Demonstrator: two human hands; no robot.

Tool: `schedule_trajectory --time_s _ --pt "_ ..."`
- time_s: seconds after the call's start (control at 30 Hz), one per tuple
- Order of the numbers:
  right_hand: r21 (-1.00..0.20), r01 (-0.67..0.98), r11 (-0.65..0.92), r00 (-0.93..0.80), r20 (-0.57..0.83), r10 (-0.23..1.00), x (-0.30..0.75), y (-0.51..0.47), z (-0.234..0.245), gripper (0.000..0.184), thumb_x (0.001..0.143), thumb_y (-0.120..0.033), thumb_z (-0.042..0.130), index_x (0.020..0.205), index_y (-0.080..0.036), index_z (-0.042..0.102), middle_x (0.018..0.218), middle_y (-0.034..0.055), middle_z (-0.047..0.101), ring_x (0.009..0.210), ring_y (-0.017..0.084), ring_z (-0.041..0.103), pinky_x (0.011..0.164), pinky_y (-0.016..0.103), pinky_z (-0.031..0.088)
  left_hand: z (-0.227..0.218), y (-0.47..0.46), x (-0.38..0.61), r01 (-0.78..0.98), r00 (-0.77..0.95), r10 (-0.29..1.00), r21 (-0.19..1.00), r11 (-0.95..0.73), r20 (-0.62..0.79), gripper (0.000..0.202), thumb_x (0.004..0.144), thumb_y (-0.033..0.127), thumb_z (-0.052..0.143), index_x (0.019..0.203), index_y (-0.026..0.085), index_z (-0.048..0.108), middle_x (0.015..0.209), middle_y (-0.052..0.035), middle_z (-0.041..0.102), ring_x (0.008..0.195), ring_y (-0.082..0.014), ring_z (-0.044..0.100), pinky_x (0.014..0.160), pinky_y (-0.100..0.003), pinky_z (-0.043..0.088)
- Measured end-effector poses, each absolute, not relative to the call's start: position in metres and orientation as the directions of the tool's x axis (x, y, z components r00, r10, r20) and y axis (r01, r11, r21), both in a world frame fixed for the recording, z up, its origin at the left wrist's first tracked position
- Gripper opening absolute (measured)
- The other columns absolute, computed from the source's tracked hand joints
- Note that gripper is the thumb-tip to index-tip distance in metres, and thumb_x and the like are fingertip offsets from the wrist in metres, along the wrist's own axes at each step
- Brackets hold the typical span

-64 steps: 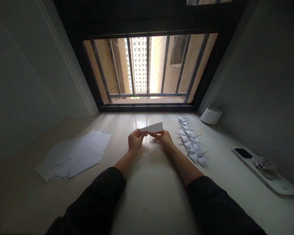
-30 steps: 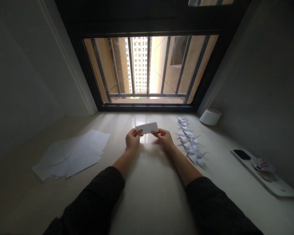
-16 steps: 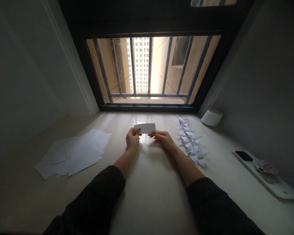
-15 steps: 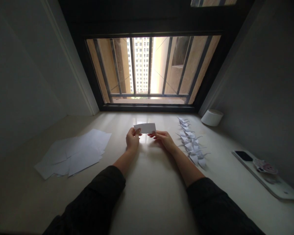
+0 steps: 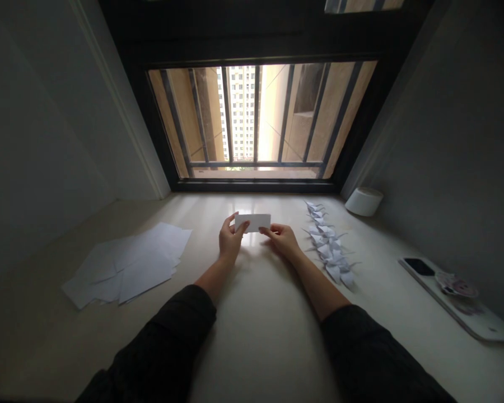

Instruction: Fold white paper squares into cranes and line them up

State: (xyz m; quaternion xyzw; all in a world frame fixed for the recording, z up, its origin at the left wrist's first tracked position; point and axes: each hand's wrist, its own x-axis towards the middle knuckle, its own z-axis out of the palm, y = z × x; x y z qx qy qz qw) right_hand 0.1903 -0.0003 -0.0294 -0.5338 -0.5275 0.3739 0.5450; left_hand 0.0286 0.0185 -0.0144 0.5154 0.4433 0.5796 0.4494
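A folded piece of white paper [image 5: 254,222], a wide narrow rectangle, is held up over the sill in both hands. My left hand [image 5: 230,239] is closed on its left end, thumb across the near face and fingers behind. At the lower right corner, my right hand [image 5: 284,240] pinches the paper, its thumb in front; its other fingers are partly hidden. To the right of my right hand lies a row of folded paper cranes [image 5: 328,246]. Loose sheets of white paper [image 5: 147,260] overlap in a pile left of my left hand.
A phone [image 5: 457,302] with a round grip on its back lies on the sill [image 5: 260,336] at the right. A white cylindrical object [image 5: 363,201] leans near the right wall. The dark-framed window [image 5: 252,186] with bars stands behind.
The folded paper has shifted slightly right and a little lower. My left hand has moved right with it, its thumb now farther over the paper's face. My right thumb now shows in front.
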Motion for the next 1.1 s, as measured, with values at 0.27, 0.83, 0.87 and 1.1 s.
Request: schedule_trajectory --time_s 0.27,0.83,0.87,1.1 --pt "-0.959 0.196 0.203 0.198 0.242 0.95 0.191 -0.001 -0.027 0.039 0.062 -0.056 0.068 0.068 -0.018 0.072 0.066 0.0051 0.069 0.065 0.021 0.064 0.054 0.028 0.048 -0.025 0.023 0.028 0.036 0.141 0.963 0.97 -0.239 0.231 0.03 0.062 0.044 0.072 0.073 0.017 0.072 0.075 -0.008 0.072 0.074 -0.0229 0.066 0.072 -0.034 0.049" --pt "-0.92 0.338 0.199 0.341 0.317 0.885 0.201 0.006 -0.034 0.041 0.072 -0.057 0.057 0.07 -0.018 0.07 0.076 0.0068 0.072 0.071 0.02 0.064 0.064 0.028 0.046 -0.017 0.022 0.028 0.017 -0.003 0.976 0.976 -0.218 0.218 0.028 0.064 0.044 0.069 0.068 0.017 0.069 0.066 -0.0039 0.066 0.065 -0.0147 0.058 0.061 -0.024 0.041" --pt "-0.921 0.335 0.199 0.342 0.315 0.885 0.2 0.006 -0.034 0.041 0.072 -0.057 0.056 0.07 -0.018 0.07 0.075 0.0067 0.072 0.071 0.021 0.064 0.064 0.028 0.046 -0.018 0.022 0.028 0.023 0.0 0.975 0.974 -0.223 0.224 0.027 0.065 0.044 0.069 0.068 0.017 0.068 0.066 -0.0035 0.066 0.065 -0.0145 0.057 0.06 -0.024 0.041" --pt "-0.935 0.301 0.187 0.367 0.294 0.882 0.2 0.008 -0.038 0.04 0.073 -0.057 0.057 0.069 -0.019 0.068 0.074 0.0065 0.071 0.071 0.02 0.064 0.063 0.028 0.045 -0.016 0.02 0.029 0.009 0.037 0.978 0.978 -0.207 0.207 0.032 0.071 0.048 0.062 0.072 0.017 0.07 0.076 -0.0068 0.07 0.072 -0.0166 0.06 0.061 -0.025 0.041"
